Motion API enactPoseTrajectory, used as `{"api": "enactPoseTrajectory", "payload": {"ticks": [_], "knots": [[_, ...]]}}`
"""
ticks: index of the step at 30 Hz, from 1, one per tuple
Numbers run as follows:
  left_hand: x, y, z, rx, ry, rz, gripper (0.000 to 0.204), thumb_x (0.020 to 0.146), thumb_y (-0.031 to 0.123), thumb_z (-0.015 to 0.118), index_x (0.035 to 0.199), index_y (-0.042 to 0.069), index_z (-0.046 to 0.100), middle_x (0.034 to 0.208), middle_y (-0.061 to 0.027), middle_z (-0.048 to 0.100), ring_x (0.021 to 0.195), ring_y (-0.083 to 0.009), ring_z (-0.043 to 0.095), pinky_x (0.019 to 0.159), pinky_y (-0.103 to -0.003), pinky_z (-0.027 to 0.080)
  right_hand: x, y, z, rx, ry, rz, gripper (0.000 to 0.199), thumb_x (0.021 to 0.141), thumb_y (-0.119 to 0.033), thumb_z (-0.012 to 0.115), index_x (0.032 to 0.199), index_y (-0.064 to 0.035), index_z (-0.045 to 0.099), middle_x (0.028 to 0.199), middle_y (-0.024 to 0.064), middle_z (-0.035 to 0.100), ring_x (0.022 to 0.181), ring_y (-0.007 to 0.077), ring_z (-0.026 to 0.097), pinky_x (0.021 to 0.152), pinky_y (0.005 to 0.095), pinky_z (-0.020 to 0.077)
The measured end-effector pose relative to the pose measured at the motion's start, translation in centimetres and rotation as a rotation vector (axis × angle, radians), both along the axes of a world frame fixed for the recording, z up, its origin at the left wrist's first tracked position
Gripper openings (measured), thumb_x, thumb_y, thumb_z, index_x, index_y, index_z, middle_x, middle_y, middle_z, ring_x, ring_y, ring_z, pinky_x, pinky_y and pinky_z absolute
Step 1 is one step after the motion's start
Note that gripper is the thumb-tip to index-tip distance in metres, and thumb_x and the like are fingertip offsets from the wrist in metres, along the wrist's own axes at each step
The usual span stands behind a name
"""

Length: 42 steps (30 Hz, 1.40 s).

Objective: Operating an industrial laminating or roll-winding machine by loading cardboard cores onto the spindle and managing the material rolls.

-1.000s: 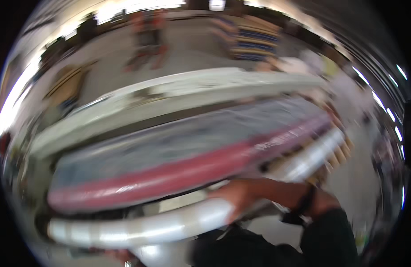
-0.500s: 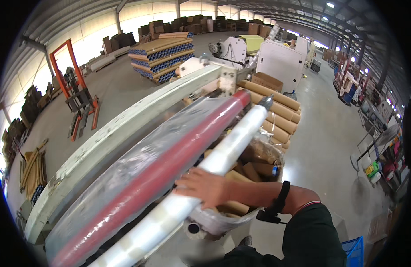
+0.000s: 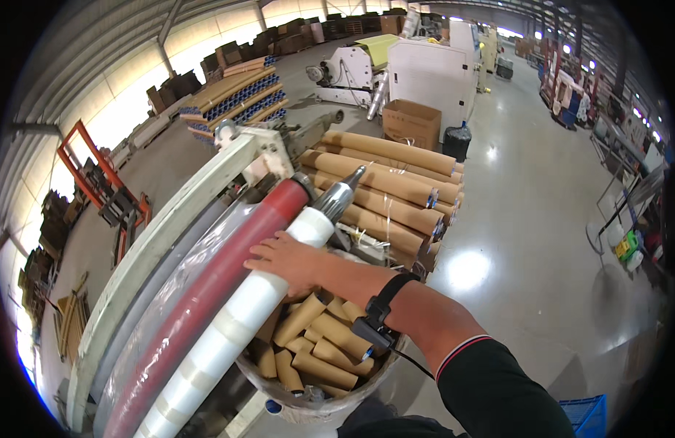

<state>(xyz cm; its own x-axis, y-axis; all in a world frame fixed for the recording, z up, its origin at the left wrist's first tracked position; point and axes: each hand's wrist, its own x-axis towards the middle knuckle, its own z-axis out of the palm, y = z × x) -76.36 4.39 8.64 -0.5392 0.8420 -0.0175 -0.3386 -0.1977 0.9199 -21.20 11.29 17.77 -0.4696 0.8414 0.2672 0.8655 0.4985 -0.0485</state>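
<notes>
My right hand (image 3: 285, 261) lies palm down across a long white roll (image 3: 224, 337), its fingers stretched toward the red roller (image 3: 231, 274) alongside. A shiny metal shaft end (image 3: 335, 201) with a tapered tip sticks out of the white roll's far end. Behind the red roller is a grey roller under clear plastic film (image 3: 178, 293). A pale beam (image 3: 151, 223) of the machine frame runs beside them. Below my forearm stands a round bin (image 3: 359, 400) holding several short cardboard tubes (image 3: 329, 352). A black strap with a small device (image 3: 375, 321) circles my forearm. My left hand is out of view.
Long cardboard tubes (image 3: 381, 179) are stacked just beyond the rollers, with a carton (image 3: 410, 125) and black bin (image 3: 456, 142) behind. An orange lift truck (image 3: 107, 191) stands left. A blue crate (image 3: 582, 416) sits at lower right.
The view has shifted, and the bin of short tubes shows more fully. My right hand now lies closer to the white roll's metal end, and more of that shaft is exposed.
</notes>
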Motion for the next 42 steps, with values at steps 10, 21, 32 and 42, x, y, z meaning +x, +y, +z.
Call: {"api": "enactPoseTrajectory", "payload": {"ticks": [10,21,32,42], "knots": [[7.7,4.2,-2.7,-0.194,0.399,0.202,0.062,0.089,0.043,0.050,0.133,0.001,0.036,0.127,-0.0206,0.048,0.116,-0.0322,0.047,0.102,-0.047,0.034,20.5,1.8,-4.1,0.312,0.031,-0.246,0.077,0.069,-0.015,0.069,0.138,-0.0162,0.033,0.140,0.0155,0.032,0.134,0.0342,0.025,0.107,0.0509,0.0222],[18.2,4.3,-2.3,-0.327,0.850,0.507,0.063,0.090,0.046,0.049,0.133,0.002,0.037,0.126,-0.0206,0.049,0.113,-0.0317,0.049,0.101,-0.044,0.037,34.8,2.7,-14.5,-0.834,2.023,-0.073,0.054,0.077,-0.008,0.068,0.124,-0.0074,0.042,0.119,0.0099,0.053,0.106,0.0229,0.055,0.080,0.0352,0.0481],[73.5,11.0,-3.4,0.184,-0.478,-0.062,0.065,0.086,0.045,0.054,0.135,0.008,0.034,0.136,-0.0166,0.039,0.118,-0.0318,0.046,0.099,-0.046,0.037,59.8,10.3,-14.5,-0.649,2.590,0.436,0.065,0.082,-0.047,0.058,0.132,-0.0092,0.041,0.132,0.0079,0.048,0.120,0.0252,0.045,0.104,0.0446,0.0345],[100.3,13.1,-1.5,0.196,-0.701,-0.282,0.059,0.086,0.048,0.053,0.131,0.011,0.042,0.135,-0.0089,0.045,0.125,-0.0290,0.040,0.102,-0.047,0.034,103.9,14.7,-8.6,0.050,2.621,-0.155,0.060,0.087,-0.053,0.050,0.129,-0.0102,0.044,0.127,0.0124,0.051,0.116,0.0326,0.047,0.102,0.0513,0.0343]]}}
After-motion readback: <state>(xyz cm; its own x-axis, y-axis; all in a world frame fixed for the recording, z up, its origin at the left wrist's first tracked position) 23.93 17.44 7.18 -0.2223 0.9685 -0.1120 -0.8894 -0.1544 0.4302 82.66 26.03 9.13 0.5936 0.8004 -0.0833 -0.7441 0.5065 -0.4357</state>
